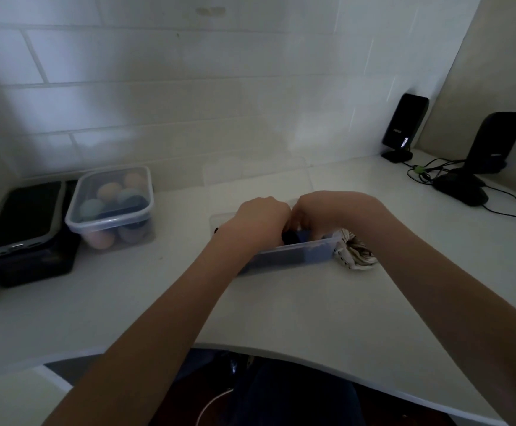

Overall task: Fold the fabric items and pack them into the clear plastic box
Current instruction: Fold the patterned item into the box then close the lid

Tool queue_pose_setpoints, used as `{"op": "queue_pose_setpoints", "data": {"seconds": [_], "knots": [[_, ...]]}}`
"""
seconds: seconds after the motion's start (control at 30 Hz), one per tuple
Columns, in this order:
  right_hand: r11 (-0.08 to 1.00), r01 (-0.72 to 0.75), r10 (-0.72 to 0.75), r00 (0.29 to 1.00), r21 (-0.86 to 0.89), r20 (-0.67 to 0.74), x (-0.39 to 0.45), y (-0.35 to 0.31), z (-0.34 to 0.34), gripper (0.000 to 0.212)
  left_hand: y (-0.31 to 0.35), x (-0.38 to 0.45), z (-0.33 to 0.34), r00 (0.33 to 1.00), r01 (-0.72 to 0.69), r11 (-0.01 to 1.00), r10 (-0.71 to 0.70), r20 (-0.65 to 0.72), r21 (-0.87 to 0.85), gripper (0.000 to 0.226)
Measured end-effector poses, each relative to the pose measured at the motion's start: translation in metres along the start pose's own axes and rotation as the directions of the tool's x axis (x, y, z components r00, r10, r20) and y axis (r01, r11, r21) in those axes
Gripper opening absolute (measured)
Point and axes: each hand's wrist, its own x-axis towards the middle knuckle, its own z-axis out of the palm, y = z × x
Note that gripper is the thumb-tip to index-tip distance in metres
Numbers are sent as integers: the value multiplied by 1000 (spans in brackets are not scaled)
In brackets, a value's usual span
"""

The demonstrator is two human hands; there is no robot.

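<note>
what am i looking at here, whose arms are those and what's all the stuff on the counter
This is a single picture from a camera worn on a person's head, looking forward and down, so the two bare arms are that person's own. There is no machine.

Both hands are pushed into a clear plastic box on the white counter. The left hand and right hand are closed together around a dark fabric item, apparently pressing it into the box. The picture is dim, so the exact grip is hard to make out.

Just right of the box lies a patterned light cloth, not yet packed. At the far left sits a lidded container of coloured balls beside a dark case. At the far right stand two black speakers with cables.
</note>
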Motion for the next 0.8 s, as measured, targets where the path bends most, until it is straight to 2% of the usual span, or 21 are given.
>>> {"op": "queue_pose_setpoints", "data": {"seconds": [0.07, 0.17, 0.3, 0.43, 0.57, 0.63, 0.7, 0.8], "knots": [[1000, 0, 0, 1000, 4, 11, 1, 2, 1, 41, 1, -1, 1, 1000, 0, 1000, 0, -6, 18, 24], [996, 6, -3, 999, -87, 38, 1, 1, 1, 32, 1, -2, 1, 1000, -9, 1000, 9, 6, 0, 25], [993, 7, -7, 1000, -115, -2, 0, -2, 5, 32, 0, -3, 1, 999, -24, 998, 25, 28, -49, 26], [993, 4, 14, 989, 117, -147, -13, 5, 10, 37, -6, -6, -9, 998, -37, 987, 43, 35, -155, 29], [974, 94, -32, 958, 206, -287, -28, 13, 12, 19, -12, -10, -9, 995, -44, 972, 20, -102, -233, 26], [943, 174, -54, 921, 283, -385, -35, 19, 12, 18, -15, -13, -7, 985, -47, 961, -1, -172, -271, 30], [909, 248, -38, 850, 336, -525, -42, 26, 14, 21, -18, -16, -6, 973, -56, 950, -18, -232, -308, 34], [843, 283, 130, 718, 457, -683, -47, 41, 24, 26, -21, -20, -4, 949, -62, 938, -51, -312, -341, 38]]}}
